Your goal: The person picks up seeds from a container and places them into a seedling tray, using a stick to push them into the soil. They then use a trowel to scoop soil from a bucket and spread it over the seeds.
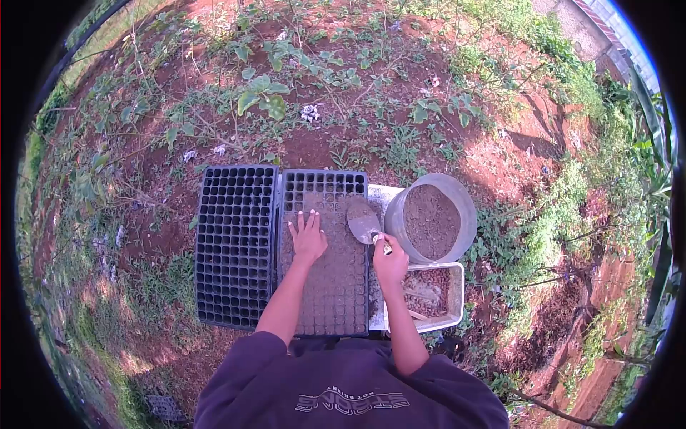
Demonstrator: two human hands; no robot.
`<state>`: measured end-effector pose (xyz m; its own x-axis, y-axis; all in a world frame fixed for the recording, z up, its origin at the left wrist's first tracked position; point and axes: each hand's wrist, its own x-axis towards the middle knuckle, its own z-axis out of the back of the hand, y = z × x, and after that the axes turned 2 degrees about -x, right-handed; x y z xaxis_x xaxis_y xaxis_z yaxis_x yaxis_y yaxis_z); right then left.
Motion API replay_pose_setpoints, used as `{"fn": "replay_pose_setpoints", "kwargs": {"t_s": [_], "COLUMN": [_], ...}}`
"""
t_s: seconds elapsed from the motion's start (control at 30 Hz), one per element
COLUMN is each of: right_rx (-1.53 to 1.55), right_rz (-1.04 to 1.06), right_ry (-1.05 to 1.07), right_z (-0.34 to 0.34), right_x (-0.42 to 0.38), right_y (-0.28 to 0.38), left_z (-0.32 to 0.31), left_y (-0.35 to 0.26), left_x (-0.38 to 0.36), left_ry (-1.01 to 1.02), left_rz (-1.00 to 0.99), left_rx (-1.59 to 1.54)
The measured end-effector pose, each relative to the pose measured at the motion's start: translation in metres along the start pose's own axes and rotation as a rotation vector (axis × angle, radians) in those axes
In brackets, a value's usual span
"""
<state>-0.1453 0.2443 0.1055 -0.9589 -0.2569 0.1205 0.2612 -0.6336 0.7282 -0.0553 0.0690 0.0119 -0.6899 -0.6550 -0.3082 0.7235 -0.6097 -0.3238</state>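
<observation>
My left hand (309,237) lies with spread fingers on the soil (321,286) that covers most of a black seedling tray (368,286). Cells along that tray's far end show dark and mostly unfilled. In my right hand (390,261) is the handle of a trowel (363,219); its broad, soil-dusted blade rests over the tray's right edge. Just right of the blade stands a round, translucent bucket (464,222) holding brown soil (431,222). To the left sits a second black seedling tray (236,243) with bare cells.
A white rectangular basin (457,297) with reddish-brown granules stands below the bucket, partly behind my right forearm. A pale board (382,191) shows under the tray and bucket. Weedy ground surrounds everything, with a leafy plant (263,96) ahead and a wall (582,32) at the upper right.
</observation>
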Motion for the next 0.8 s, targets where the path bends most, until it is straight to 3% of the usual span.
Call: {"fn": "replay_pose_setpoints", "kwargs": {"t_s": [0.8], "right_rx": [-0.231], "right_rz": [0.106], "right_ry": [0.068], "right_z": [0.002], "right_x": [0.016], "right_y": [0.029], "left_z": [0.003], "left_y": [0.002], "left_x": [0.0], "left_ry": [0.023], "left_rz": [-0.013], "left_rx": [-0.013]}}
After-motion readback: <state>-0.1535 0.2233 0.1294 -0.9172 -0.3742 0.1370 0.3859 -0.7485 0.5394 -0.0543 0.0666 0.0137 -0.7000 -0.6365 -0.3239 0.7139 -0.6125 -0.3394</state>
